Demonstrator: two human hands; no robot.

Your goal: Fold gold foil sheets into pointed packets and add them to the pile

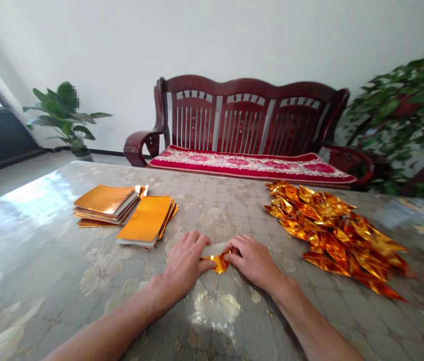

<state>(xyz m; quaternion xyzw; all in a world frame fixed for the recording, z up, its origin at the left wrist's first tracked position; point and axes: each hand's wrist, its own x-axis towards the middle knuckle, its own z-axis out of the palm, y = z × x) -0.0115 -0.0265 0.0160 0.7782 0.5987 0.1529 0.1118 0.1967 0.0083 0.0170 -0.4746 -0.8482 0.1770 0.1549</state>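
A sheet of gold foil paper [219, 263], rolled or folded so that a pale strip shows along its top, lies between my hands at the middle of the table. My left hand [187, 255] grips its left end, thumb in front and fingers behind. At the other end, my right hand [251, 260] pinches the paper with curled fingers. Two stacks of flat gold foil paper [146, 218] lie beyond my left hand, one partly against the other. Off to the right spreads a heap of folded gold foil pieces [332, 230] with pointed ends.
The table [102, 311] has a glossy, flower-patterned cover. Behind its far edge stands a dark red wooden bench [244, 118] with a red and white cushion [253, 163]. Clear plastic [407, 213] lies at the right. Potted plants [66, 115] flank the bench.
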